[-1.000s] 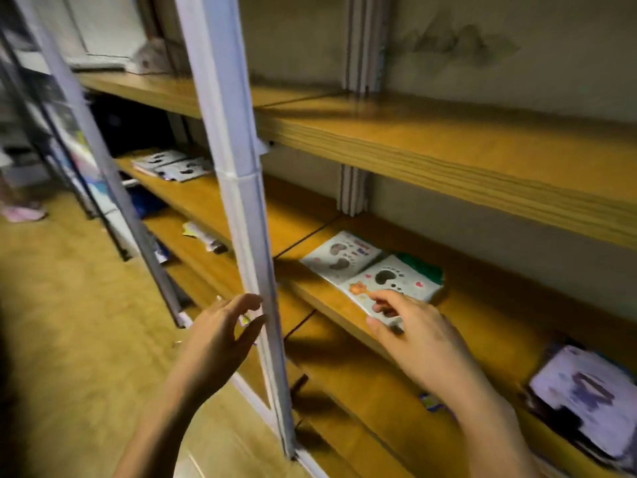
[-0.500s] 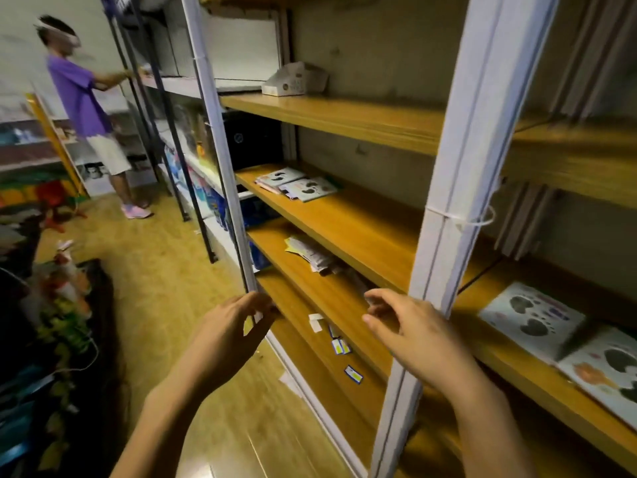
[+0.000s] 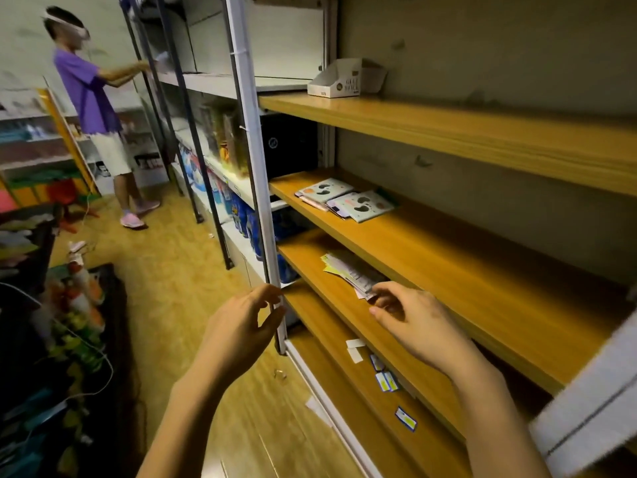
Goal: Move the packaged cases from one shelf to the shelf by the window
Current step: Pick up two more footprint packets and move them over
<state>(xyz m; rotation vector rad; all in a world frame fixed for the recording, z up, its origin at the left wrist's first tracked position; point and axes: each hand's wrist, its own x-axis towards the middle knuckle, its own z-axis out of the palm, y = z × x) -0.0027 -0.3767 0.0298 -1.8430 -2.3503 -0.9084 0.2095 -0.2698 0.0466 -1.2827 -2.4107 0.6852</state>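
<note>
Just at fingertips (image 3: 379, 292) of right grip (image 3: 413, 326), packaged cases (image 3: 351, 272), hold unclear; left grip (image 3: 238, 329) slack.

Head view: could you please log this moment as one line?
right hand at packets, grip unclear | left hand open by post

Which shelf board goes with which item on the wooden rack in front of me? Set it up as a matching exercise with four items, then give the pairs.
Things:
1. white cardboard box
2. paw-print packages
3. paper packets
4. blue-and-yellow cards

Places:
A. lowest wooden board in view
B. third board down, by the fingertips of the right hand
C. highest wooden board in view
D. second board down

Pairs: 1-C, 2-D, 3-B, 4-A
</note>
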